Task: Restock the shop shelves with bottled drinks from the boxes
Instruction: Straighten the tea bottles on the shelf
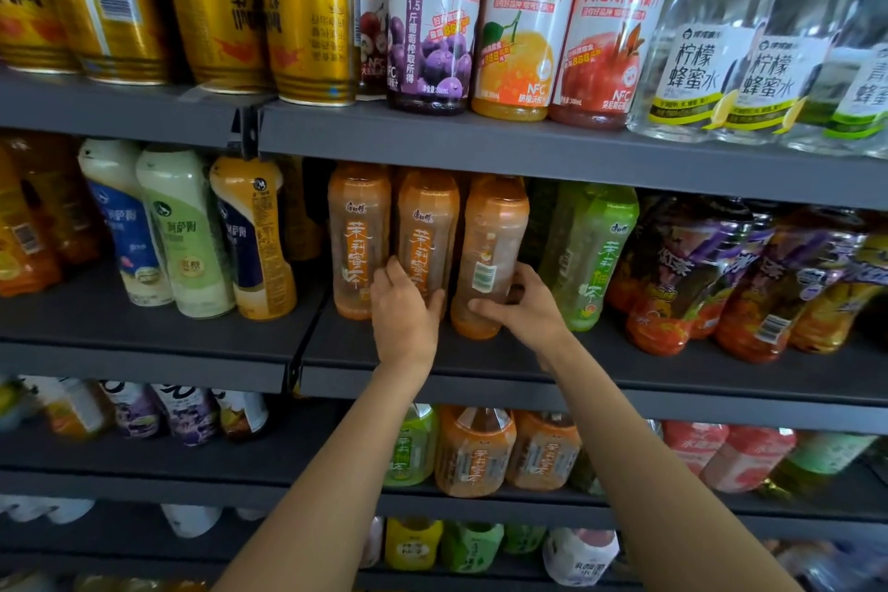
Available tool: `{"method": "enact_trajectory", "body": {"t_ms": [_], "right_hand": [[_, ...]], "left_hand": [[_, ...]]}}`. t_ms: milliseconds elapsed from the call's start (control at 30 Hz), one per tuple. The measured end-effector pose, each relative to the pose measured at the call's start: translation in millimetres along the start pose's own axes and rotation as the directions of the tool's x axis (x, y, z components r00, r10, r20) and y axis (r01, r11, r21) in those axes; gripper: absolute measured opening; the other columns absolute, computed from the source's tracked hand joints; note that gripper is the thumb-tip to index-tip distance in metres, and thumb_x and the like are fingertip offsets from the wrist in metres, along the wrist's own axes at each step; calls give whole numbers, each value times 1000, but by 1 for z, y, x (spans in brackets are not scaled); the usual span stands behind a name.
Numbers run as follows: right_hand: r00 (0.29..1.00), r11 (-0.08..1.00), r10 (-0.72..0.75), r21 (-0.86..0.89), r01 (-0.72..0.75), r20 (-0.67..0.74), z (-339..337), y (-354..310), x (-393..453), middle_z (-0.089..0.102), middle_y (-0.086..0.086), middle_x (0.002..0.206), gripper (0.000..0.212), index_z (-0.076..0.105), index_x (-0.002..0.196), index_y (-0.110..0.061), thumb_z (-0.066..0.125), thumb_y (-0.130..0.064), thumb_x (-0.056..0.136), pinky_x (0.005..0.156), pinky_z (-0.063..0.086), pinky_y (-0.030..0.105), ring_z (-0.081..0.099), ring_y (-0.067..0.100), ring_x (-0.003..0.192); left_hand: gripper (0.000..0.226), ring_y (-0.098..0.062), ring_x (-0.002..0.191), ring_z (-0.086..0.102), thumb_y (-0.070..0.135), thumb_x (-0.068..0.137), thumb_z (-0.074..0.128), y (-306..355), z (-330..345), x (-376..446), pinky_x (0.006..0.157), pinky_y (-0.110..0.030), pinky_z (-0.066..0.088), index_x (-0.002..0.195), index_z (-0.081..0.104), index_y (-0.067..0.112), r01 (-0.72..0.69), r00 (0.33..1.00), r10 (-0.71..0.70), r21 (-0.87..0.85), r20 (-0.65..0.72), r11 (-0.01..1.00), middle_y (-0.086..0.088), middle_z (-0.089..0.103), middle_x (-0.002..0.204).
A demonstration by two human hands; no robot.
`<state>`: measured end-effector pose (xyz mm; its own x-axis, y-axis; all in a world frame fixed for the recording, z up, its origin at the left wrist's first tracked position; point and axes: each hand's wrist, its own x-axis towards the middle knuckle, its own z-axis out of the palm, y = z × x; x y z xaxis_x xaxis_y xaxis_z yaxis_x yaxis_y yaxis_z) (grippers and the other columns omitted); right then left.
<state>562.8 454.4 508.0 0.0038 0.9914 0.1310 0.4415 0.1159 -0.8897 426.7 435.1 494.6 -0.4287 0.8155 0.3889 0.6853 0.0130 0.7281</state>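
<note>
At frame centre, the right hand [521, 305] grips a full, heavy, slick orange plastic tea bottle [490, 255] low; the left hand [403, 308] wraps its neighbour bottle [427, 236]

Top-shelf juice bottles' [528, 14] caps cropped

Glossy gold metal cans [307, 22] and clear plastic bottles [490, 255] stand on matt grey shelves [480, 144].
</note>
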Motion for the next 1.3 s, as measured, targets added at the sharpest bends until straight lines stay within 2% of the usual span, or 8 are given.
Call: {"method": "enact_trajectory", "body": {"t_ms": [100, 267, 367, 433, 500, 667, 1133, 1300], "right_hand": [[978, 973, -36, -231, -12, -204, 18, -2, -5, 45, 13, 123, 71, 43, 125, -8, 77, -35, 70, 98, 40, 38, 40, 28, 119], [894, 931, 10, -323, -173, -449, 37, -11, -15, 34, 15, 126, 77, 37, 121, -4, 74, -48, 70, 99, 35, 43, 34, 32, 121], [939, 999, -33, -44, 19, -341, 34, -9, -18, 36, 14, 126, 68, 35, 120, 0, 77, -27, 73, 84, 37, 19, 41, 21, 112], [974, 994, -81, 51, 94, -214, 25, -6, -22, 45, 7, 122, 68, 32, 128, -5, 74, -15, 75, 81, 38, 15, 48, 14, 109], [980, 992, -130, -17, 129, -153, 20, -3, -24, 53, 0, 115, 68, 34, 131, -9, 73, -15, 76, 82, 41, 19, 50, 9, 103], [951, 987, -146, -106, 121, -271, 29, -3, -17, 59, 10, 115, 62, 40, 120, -9, 76, -22, 72, 89, 51, 42, 58, 25, 107], [984, 988, -52, -152, 26, -170, 22, -13, -8, 56, 16, 120, 61, 37, 117, -4, 76, -25, 75, 89, 50, 40, 56, 31, 110], [964, 995, -59, -93, 36, -260, 22, -6, -17, 42, 16, 136, 87, 28, 137, -2, 80, -25, 71, 103, 40, 39, 42, 30, 126]], "left_hand": [[63, -29, 125, 39, 28, 83, 66, 1, 1, 1, 101, -37, 39, 133, 37, 1, -2, 1000, 2, 0, -5, 1000, -16, 42, 131], [68, -29, 126, 38, 36, 78, 71, 2, -3, -3, 99, -35, 39, 128, 39, 3, 17, 1000, -17, -8, -15, 1000, -15, 41, 130], [68, -29, 125, 36, 36, 76, 73, 2, -3, -5, 98, -35, 40, 126, 39, 4, 13, 1000, -13, -11, -28, 1000, -15, 41, 128], [67, -28, 126, 35, 32, 77, 72, 3, -2, -4, 99, -35, 38, 127, 38, 4, 16, 999, -17, -15, -32, 1000, -15, 41, 129], [66, -28, 126, 35, 32, 78, 71, 3, -1, -5, 99, -34, 38, 128, 37, 4, 26, 999, -26, -13, -35, 1000, -15, 40, 130], [66, -27, 126, 36, 33, 79, 70, 5, 0, -8, 96, -34, 41, 128, 37, 4, 15, 999, -15, 14, -44, 1000, -15, 40, 130], [67, -28, 125, 36, 30, 79, 71, 4, -5, -13, 98, -34, 39, 129, 36, 3, 14, 998, -16, -40, -62, 999, -16, 40, 130], [48, -31, 114, 45, 22, 87, 62, -20, -29, -15, 90, -39, 45, 125, 43, 0, -111, 954, 61, -154, -295, 982, -20, 46, 121]]}}
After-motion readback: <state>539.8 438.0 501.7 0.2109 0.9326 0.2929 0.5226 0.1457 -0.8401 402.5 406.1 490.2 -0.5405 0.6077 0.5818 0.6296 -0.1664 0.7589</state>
